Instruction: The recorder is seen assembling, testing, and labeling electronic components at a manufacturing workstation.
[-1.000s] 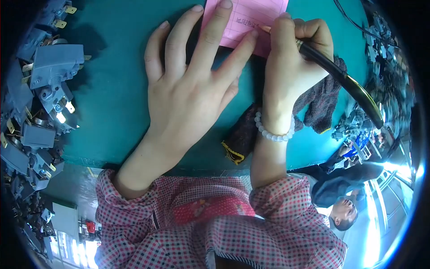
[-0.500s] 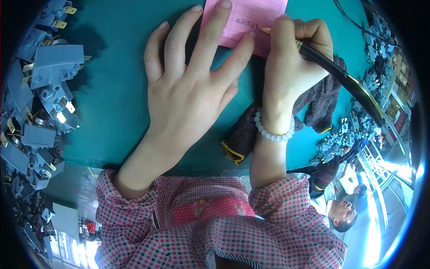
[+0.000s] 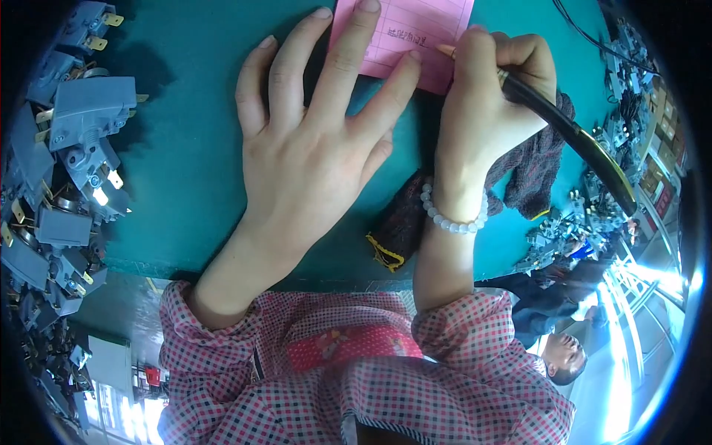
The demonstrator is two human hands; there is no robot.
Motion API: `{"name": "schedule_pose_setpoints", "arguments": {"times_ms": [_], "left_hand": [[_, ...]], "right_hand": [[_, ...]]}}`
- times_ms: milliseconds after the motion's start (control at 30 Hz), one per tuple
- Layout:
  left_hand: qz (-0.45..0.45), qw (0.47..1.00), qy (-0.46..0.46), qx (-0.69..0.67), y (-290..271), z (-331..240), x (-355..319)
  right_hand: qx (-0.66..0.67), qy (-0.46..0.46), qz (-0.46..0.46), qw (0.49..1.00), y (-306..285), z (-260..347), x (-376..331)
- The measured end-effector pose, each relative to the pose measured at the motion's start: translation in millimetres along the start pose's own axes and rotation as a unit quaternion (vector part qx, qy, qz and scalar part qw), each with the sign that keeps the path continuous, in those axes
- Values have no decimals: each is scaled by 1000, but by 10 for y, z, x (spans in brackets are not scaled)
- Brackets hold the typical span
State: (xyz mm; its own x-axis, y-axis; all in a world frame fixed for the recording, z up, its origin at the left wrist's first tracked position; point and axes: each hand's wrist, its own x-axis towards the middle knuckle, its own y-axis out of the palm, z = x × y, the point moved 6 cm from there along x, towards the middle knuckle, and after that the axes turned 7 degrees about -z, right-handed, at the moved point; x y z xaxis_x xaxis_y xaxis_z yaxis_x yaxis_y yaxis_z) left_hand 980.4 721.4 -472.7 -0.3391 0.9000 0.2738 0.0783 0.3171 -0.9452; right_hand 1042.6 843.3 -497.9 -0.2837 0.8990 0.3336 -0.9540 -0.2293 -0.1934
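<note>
My left hand (image 3: 315,141) lies flat on the teal table (image 3: 178,163), fingers spread, with its fingertips pressing down a pink ruled sheet of paper (image 3: 423,33) at the top. My right hand (image 3: 489,96) is closed around a black pen (image 3: 571,137), whose tip touches the right part of the pink sheet. A white bead bracelet (image 3: 454,215) circles my right wrist. Both sleeves are pink checked cloth.
A heap of grey plastic switch parts (image 3: 67,170) with metal tabs fills the table's left side. A dark knitted glove (image 3: 534,167) lies under my right wrist. More small parts (image 3: 593,215) sit at the right. Another person (image 3: 556,348) is below the table's edge.
My right hand with the pen has shifted very slightly on the pink paper. The left hand has stayed in place.
</note>
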Motion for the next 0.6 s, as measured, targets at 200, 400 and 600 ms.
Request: {"name": "schedule_pose_setpoints", "arguments": {"times_ms": [200,400,600], "left_hand": [[-1,1000,-1,-2,14,-14,-29],[-1,1000,-2,0,35,-69,-10],[0,1000,-6,0,7,-42,-77]], "right_hand": [[-55,1,-7,998,-6,17,-15],[-19,12,-7,1000,-35,1,-35],[-31,16,-10,999,-6,8,-68]]}}
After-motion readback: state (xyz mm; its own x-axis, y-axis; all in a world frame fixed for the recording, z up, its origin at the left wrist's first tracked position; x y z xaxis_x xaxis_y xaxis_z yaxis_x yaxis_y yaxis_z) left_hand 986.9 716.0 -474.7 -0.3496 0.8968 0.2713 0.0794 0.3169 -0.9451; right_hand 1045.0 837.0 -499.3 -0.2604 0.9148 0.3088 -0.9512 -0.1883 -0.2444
